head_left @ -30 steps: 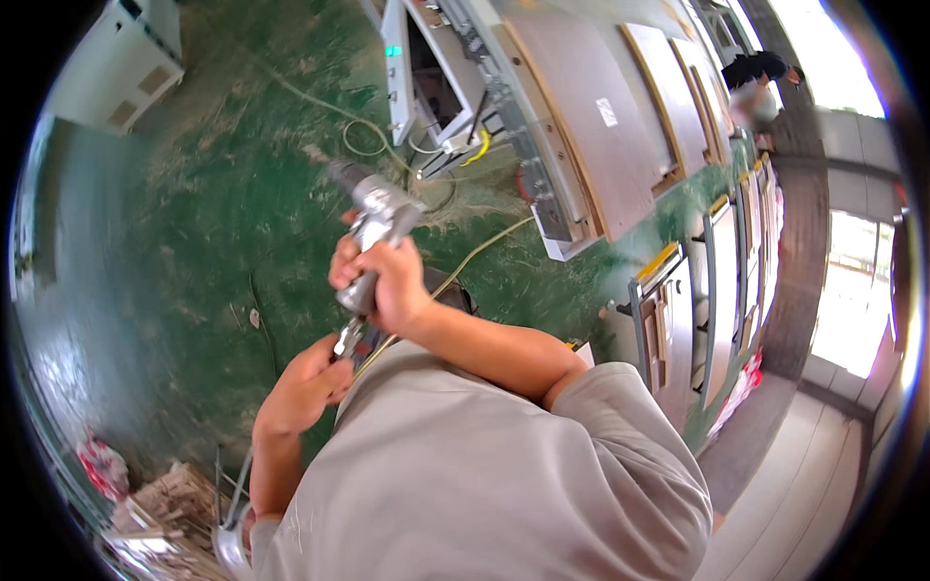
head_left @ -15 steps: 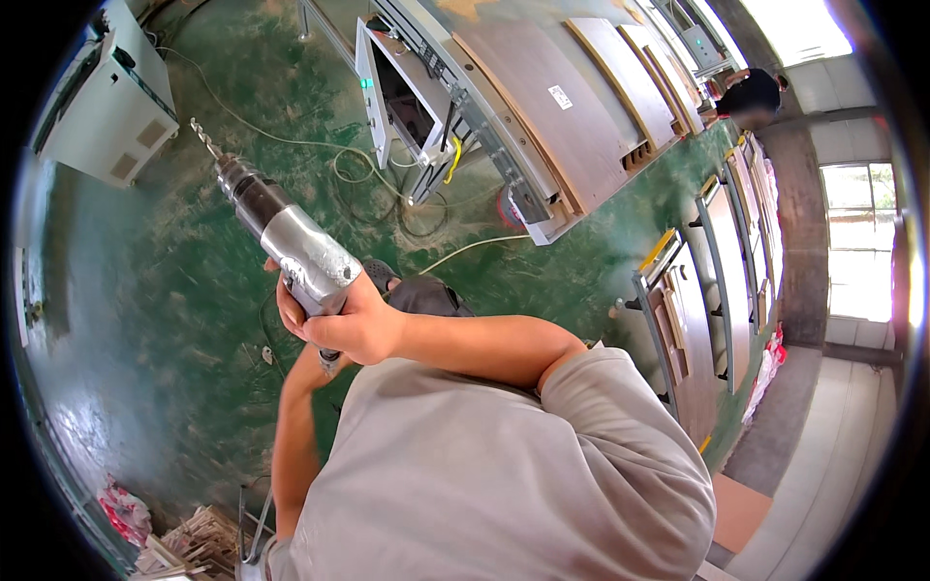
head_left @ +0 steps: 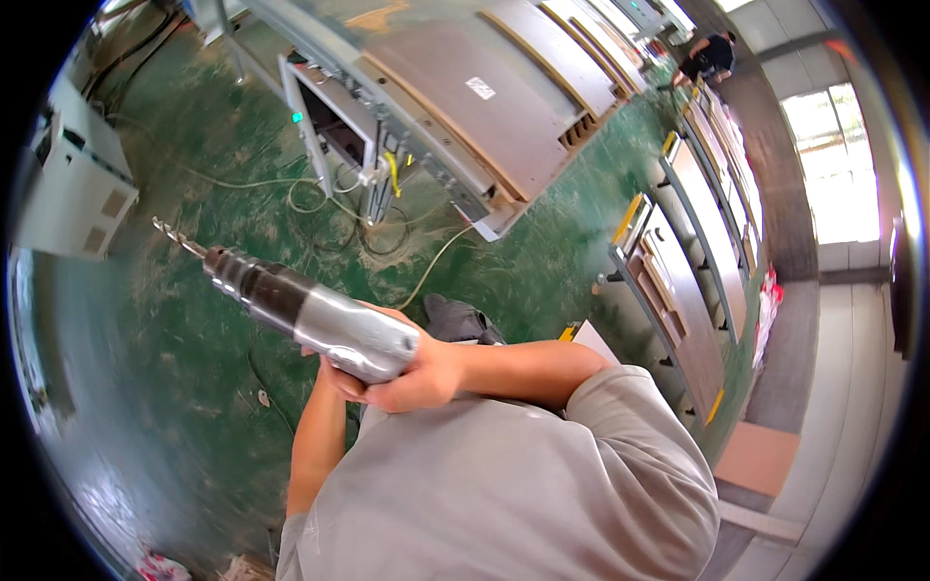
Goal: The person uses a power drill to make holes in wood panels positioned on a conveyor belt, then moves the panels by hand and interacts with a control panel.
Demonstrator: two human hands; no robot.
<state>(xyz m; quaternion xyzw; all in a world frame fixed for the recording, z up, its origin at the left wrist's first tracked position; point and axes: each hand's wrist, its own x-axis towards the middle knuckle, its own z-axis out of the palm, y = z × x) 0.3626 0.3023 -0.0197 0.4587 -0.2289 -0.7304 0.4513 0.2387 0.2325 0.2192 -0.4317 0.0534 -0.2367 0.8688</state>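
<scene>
Right grip (head_left: 421, 373) clasps a drill (head_left: 339, 324); left grip hidden, cannot tell; white cabinet (head_left: 77, 184), panel-laden table (head_left: 412, 116) beyond.

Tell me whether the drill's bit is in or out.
In: the twisted bit juts from the front of the drill.

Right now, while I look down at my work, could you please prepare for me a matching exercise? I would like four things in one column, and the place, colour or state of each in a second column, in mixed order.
Column one
1. right hand
2. drill bit
3. white label
4. floor

Column two
A. on a large brown panel
B. green
C. gripping the drill
D. at the front end of the drill

Right pairs: 1-C, 2-D, 3-A, 4-B
</scene>
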